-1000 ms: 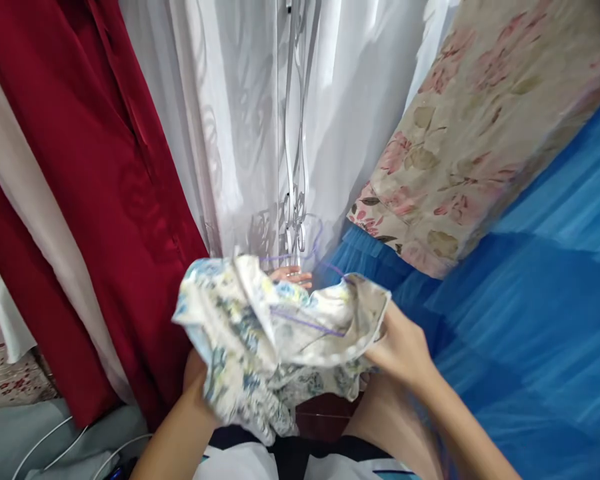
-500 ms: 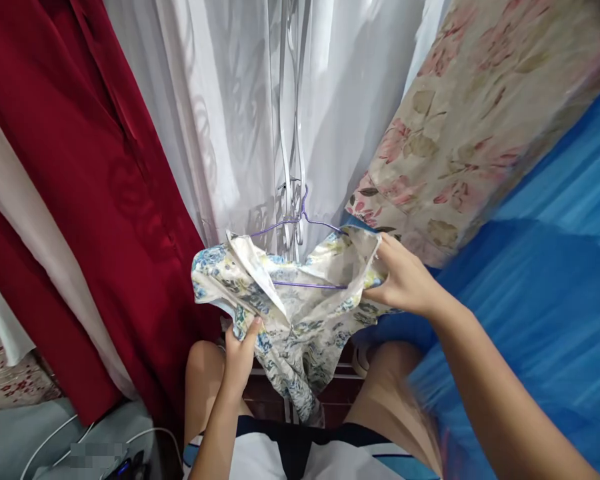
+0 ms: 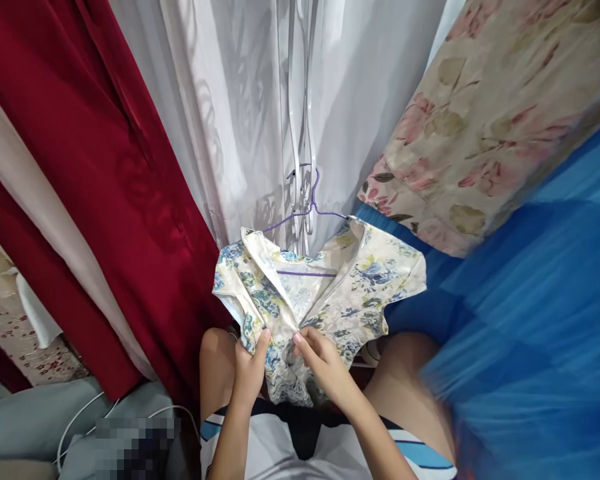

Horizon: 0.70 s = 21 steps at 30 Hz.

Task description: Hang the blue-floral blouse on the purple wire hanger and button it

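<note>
A white blouse [image 3: 375, 273] with blue and yellow flowers hangs by its shoulders on a purple wire hanger [image 3: 313, 207]. The hanger's hook is at the white metal rack in front of me. My left hand [image 3: 251, 367] grips the blouse's left side below the armhole, thumb on top. My right hand [image 3: 323, 360] pinches the cloth at the bottom point of the V-neck. The lower part of the blouse is bunched toward my lap, partly behind my hands.
White curtains [image 3: 240, 120] hang behind the white metal rack [image 3: 307, 100]. Dark red cloth [image 3: 130, 200] falls on the left; flowered cloth [image 3: 445, 140] and blue tulle [image 3: 540, 300] are on the right. A white cable [image 3: 75, 420] lies on a grey cushion at lower left.
My right hand has left the blouse's right shoulder and come to the neckline's bottom point. The right shoulder and sleeve now lie spread out. My left hand keeps its hold.
</note>
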Available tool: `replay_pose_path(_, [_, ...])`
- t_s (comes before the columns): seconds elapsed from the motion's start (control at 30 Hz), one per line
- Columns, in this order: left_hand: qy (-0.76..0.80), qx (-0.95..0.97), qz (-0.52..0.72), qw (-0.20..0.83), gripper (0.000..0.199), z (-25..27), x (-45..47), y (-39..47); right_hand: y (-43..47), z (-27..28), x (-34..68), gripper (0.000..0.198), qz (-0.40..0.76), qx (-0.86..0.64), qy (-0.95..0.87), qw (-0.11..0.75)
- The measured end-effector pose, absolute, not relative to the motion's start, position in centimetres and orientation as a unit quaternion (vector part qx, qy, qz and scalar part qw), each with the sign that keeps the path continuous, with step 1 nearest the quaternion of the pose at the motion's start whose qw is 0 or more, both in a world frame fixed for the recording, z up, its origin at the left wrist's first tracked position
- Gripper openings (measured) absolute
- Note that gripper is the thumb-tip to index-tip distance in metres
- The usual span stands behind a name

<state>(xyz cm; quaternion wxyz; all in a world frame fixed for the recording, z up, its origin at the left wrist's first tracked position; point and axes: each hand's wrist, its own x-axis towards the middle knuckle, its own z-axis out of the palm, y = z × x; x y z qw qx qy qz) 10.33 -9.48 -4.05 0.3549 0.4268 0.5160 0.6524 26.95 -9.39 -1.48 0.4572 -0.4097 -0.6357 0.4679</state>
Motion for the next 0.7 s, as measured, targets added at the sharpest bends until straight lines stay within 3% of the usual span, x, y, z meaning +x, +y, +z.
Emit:
replay_pose_path(0.17, [0.535,0.46,0.644,0.296,0.035,-3.6,10.5,-10.5,-9.4,0.0,26.4,0.034,0.501,-0.394,-0.59,0.496])
replay_pose_path(0.3, [0.535,0.444,0.719,0.024,0.042,-4.7,11.0,-10.5,-10.3,-0.7,28.1,0.034,0.559,-0.396,-0.53,0.5])
replay_pose_path(0.37, [0.491,0.525,0.693,-0.045,0.048,-5.3,12.0,-10.4,-10.8,-1.1,28.7,0.033,0.585,-0.394,-0.502,0.499])
replay_pose_path(0.53, [0.453,0.705,0.54,0.08,0.014,-5.9,16.3,-10.4,-11.7,-1.2,29.3,0.03,0.605,-0.388,-0.499,0.484])
replay_pose_path(0.7, [0.47,0.752,0.442,0.134,0.02,-5.2,18.0,-10.9,-11.0,1.4,31.4,0.031,0.597,-0.402,-0.491,0.491])
